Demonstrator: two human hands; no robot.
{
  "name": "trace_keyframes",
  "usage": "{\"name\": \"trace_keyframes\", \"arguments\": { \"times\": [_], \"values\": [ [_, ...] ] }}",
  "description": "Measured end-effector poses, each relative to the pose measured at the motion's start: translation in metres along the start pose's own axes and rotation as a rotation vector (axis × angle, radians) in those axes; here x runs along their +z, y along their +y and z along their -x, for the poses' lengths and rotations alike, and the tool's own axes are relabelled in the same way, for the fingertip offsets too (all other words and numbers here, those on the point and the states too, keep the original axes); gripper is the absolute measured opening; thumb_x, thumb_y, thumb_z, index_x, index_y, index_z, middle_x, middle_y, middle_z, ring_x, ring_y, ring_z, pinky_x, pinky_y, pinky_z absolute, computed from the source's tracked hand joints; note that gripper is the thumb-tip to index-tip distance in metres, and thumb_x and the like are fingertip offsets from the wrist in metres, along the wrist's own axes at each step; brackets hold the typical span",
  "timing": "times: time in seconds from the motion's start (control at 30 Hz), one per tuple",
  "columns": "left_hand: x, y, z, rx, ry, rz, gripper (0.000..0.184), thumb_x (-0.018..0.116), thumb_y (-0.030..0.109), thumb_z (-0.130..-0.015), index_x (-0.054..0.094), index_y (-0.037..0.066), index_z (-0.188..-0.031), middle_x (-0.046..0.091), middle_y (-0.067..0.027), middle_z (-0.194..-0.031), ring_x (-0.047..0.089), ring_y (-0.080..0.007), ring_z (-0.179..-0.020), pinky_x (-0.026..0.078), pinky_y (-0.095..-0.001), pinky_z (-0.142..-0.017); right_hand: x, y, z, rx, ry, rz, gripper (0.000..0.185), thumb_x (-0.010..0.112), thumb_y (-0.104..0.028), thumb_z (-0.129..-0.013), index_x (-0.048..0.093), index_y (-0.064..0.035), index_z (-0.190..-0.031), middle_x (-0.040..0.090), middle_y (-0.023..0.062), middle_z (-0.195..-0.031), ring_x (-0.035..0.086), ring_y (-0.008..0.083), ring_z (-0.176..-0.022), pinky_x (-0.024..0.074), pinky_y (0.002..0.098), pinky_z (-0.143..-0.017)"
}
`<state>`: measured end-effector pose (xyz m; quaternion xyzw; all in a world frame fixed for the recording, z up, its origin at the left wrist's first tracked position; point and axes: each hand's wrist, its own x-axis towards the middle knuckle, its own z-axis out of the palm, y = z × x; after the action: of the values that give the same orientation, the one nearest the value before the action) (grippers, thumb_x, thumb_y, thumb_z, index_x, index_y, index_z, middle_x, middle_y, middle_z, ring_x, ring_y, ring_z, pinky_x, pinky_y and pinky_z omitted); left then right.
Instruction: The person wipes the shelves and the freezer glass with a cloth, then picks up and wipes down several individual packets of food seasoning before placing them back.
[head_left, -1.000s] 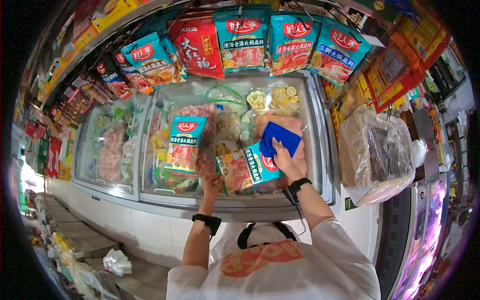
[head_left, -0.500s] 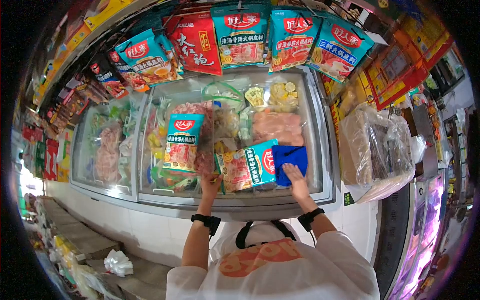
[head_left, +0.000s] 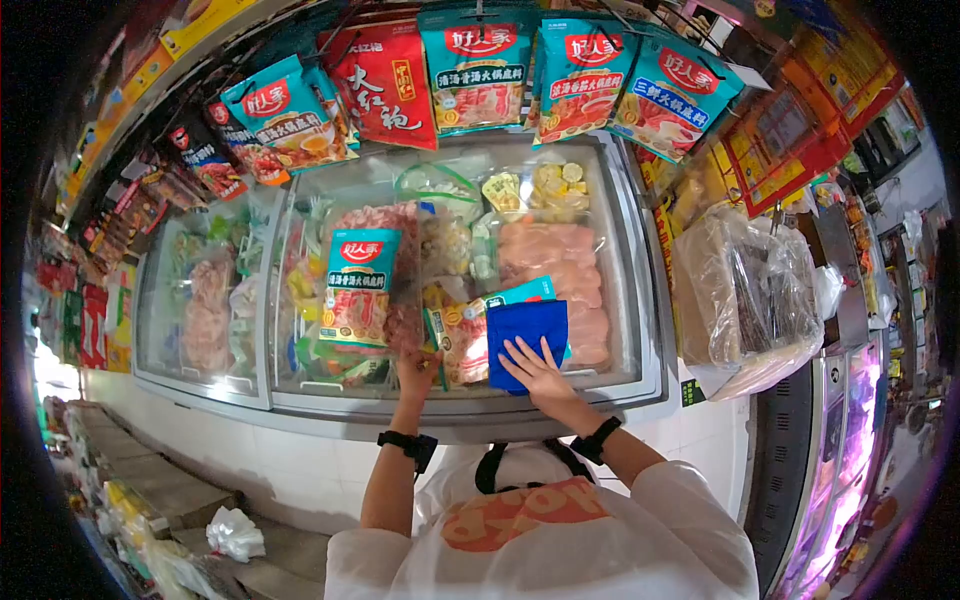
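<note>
A teal and red seasoning packet (head_left: pixel 465 345) lies sideways on the freezer's glass lid (head_left: pixel 450 290). My left hand (head_left: pixel 415 368) pinches its left end. Fingers spread, my right hand (head_left: pixel 537 375) lies flat on a folded blue cloth (head_left: pixel 528 325), pressing it onto the packet. The cloth hides most of the packet's right half and its lettering. Just above my left hand, a second teal packet (head_left: pixel 360 290) lies upright on the glass, its front facing up.
Several seasoning packets (head_left: pixel 478 75) hang on hooks behind the freezer. Bagged meat (head_left: pixel 545 265) shows under the glass. To the right stands a plastic-wrapped box (head_left: pixel 740 300). Low at the left, a white plastic bag (head_left: pixel 235 533) sits on a grey ledge.
My right hand has slid the blue cloth leftward along the packet, from its right end towards its middle. My left hand stays at the packet's left end.
</note>
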<state>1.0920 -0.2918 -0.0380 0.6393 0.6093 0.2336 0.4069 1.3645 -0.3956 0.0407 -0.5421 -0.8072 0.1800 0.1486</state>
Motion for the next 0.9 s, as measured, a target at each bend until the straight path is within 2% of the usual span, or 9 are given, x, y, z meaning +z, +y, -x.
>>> {"name": "trace_keyframes", "arguments": {
  "times": [0.07, 0.23, 0.4, 0.5, 0.57, 0.63, 0.73, 0.8, 0.9],
  "values": [
    [0.007, -0.009, -0.001, 0.137, 0.152, 0.08, 0.026, 0.077, 0.022, -0.074, 0.065, 0.0, -0.066, 0.054, -0.0105, -0.07, 0.056, -0.0245, -0.072, 0.042, -0.0344, -0.059, -0.001, -0.003, -0.004, 0.019, 0.017, -0.024, 0.076, 0.055, 0.007, -0.065, 0.041, -0.0108, -0.138, 0.028, 0.0097, -0.149, 0.024, 0.0276, -0.139, 0.0072, 0.0591, -0.11],
    [0.013, -0.012, -0.002, 0.131, 0.193, 0.172, 0.02, 0.077, 0.017, -0.072, 0.066, 0.002, -0.066, 0.056, -0.0115, -0.067, 0.055, -0.028, -0.072, 0.041, -0.039, -0.063, 0.009, -0.017, -0.033, 0.31, 0.167, -0.01, 0.084, 0.061, -0.003, -0.064, 0.035, -0.0155, -0.142, 0.023, 0.0092, -0.152, 0.019, 0.0285, -0.141, 0.0008, 0.0647, -0.106],
    [0.019, -0.016, -0.003, 0.154, 0.234, 0.24, 0.021, 0.078, 0.017, -0.071, 0.066, 0.001, -0.064, 0.058, -0.0139, -0.068, 0.055, -0.0299, -0.072, 0.04, -0.0411, -0.064, 0.016, -0.034, -0.063, -0.211, -0.046, -0.064, 0.079, 0.056, 0.001, -0.066, 0.035, -0.0109, -0.141, 0.029, 0.0083, -0.149, 0.024, 0.0236, -0.139, 0.0107, 0.0534, -0.113],
    [0.018, -0.015, -0.003, 0.148, 0.239, 0.38, 0.022, 0.079, 0.018, -0.07, 0.066, 0.001, -0.064, 0.06, -0.0147, -0.068, 0.055, -0.0301, -0.072, 0.04, -0.041, -0.064, 0.019, 0.004, -0.078, -0.076, -0.041, -0.045, 0.077, 0.055, 0.004, -0.066, 0.036, -0.0085, -0.14, 0.031, 0.0101, -0.148, 0.024, 0.0251, -0.139, 0.0133, 0.0502, -0.114],
    [0.017, -0.017, -0.002, 0.142, 0.211, 0.107, 0.023, 0.079, 0.019, -0.07, 0.067, 0.001, -0.064, 0.06, -0.0147, -0.068, 0.056, -0.0311, -0.071, 0.041, -0.042, -0.064, 0.01, 0.016, -0.087, 0.103, 0.121, -0.033, 0.073, 0.06, 0.003, -0.066, 0.04, -0.0046, -0.136, 0.031, 0.0131, -0.147, 0.024, 0.0263, -0.139, 0.016, 0.0483, -0.113],
    [0.016, -0.021, -0.006, 0.188, 0.226, 0.165, 0.022, 0.079, 0.02, -0.069, 0.068, 0.002, -0.065, 0.06, -0.0143, -0.069, 0.057, -0.0325, -0.069, 0.043, -0.0431, -0.063, 0.009, 0.012, -0.095, 0.222, 0.176, -0.116, 0.073, 0.061, 0.002, -0.066, 0.04, -0.0025, -0.136, 0.033, 0.0148, -0.146, 0.026, 0.0274, -0.138, 0.0164, 0.0481, -0.113],
    [0.013, -0.007, -0.004, 0.173, 0.177, -0.036, 0.021, 0.079, 0.021, -0.069, 0.068, 0.003, -0.067, 0.062, -0.0146, -0.076, 0.059, -0.0334, -0.08, 0.044, -0.0442, -0.071, 0.031, -0.02, -0.118, 0.208, 0.181, -0.131, 0.075, 0.059, 0.007, -0.061, 0.042, 0.0, -0.133, 0.039, 0.0175, -0.141, 0.03, 0.0293, -0.136, 0.016, 0.0489, -0.113],
    [0.017, -0.001, -0.004, 0.108, 0.243, 0.487, 0.023, 0.079, 0.023, -0.069, 0.067, 0.004, -0.068, 0.062, -0.0144, -0.084, 0.056, -0.0327, -0.092, 0.039, -0.0448, -0.079, 0.057, -0.033, -0.137, -0.027, 0.123, -0.08, 0.065, 0.06, 0.003, -0.063, 0.048, 0.0024, -0.127, 0.042, 0.0172, -0.139, 0.032, 0.0291, -0.135, 0.0179, 0.0483, -0.112],
    [0.024, -0.012, -0.007, 0.244, 0.341, 0.346, 0.026, 0.079, 0.026, -0.069, 0.065, 0.004, -0.069, 0.061, -0.0138, -0.087, 0.053, -0.0315, -0.097, 0.036, -0.0443, -0.08, 0.048, -0.04, -0.15, -0.132, 0.04, -0.151, 0.061, 0.059, 0.002, -0.064, 0.051, 0.0039, -0.124, 0.043, 0.0173, -0.138, 0.033, 0.0294, -0.134, 0.0202, 0.0467, -0.112]
  ]
}}
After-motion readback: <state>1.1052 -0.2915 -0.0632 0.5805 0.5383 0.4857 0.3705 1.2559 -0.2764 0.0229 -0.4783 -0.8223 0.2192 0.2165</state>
